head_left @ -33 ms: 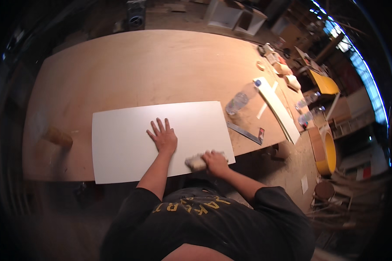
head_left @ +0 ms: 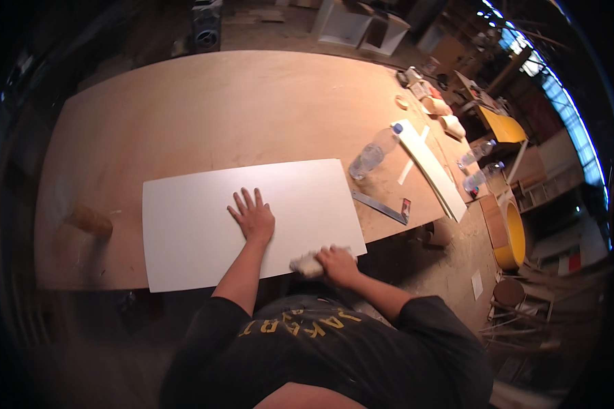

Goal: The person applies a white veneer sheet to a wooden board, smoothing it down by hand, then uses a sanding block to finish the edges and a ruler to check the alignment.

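A white rectangular panel (head_left: 184, 232) lies flat at the near side of a large wooden tabletop (head_left: 205, 102). My left hand (head_left: 255, 219) rests on the panel's middle, palm down with its fingers spread. At the panel's near edge, toward the right corner, my right hand (head_left: 339, 264) is closed over a pale pad (head_left: 308, 265). Blur and the fingers hide the pad's exact kind. It touches or overlaps the panel's near edge.
Right of the panel lie a metal try square (head_left: 382, 208), a clear plastic bottle (head_left: 368, 161) and long pale strips (head_left: 433, 174). A wooden cylinder (head_left: 91, 221) is at the left. More bottles (head_left: 481, 177) and a yellow curved piece (head_left: 512, 235) are farther right.
My right hand and the pad have shifted slightly toward me along the panel's near edge. The left hand stays on the panel. The whole view has shifted a little.
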Motion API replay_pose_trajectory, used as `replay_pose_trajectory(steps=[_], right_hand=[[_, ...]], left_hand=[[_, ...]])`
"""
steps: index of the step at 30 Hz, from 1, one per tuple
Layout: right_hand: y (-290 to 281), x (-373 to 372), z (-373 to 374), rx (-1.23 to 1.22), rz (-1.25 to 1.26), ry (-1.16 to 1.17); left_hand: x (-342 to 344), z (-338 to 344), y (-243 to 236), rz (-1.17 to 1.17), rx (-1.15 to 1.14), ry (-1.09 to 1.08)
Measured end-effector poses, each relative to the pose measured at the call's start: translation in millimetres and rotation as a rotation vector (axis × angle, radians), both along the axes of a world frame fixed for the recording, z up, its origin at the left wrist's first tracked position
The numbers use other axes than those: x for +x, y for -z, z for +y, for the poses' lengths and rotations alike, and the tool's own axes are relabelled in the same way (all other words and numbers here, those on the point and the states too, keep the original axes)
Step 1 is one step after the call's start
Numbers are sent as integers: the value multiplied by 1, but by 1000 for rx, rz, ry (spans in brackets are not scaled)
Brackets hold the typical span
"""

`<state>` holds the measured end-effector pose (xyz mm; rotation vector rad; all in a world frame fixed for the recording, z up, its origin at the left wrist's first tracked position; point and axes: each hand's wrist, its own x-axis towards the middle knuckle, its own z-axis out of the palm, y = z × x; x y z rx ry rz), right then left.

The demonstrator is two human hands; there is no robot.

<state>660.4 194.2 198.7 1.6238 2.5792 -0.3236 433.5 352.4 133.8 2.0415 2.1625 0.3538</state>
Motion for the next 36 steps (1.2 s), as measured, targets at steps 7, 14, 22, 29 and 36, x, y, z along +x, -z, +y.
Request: replay_pose_trajectory(steps=[7,14,22,29,36], right_hand=[[-6,-36,-61,132,173,30],[-15,-74,20,29,6,-7],[39,-86,87,224,39,85],[34,-81,262,293,9,111],[13,-103,344,293,21,76]], left_hand=[[-152,7,16,-136,325,-550],[-271,-30,9,57,49,-798],[-279,-31,16,234,64,-737],[-274,-21,31,241,-8,-782],[-265,-25,-14,159,-37,-851]])
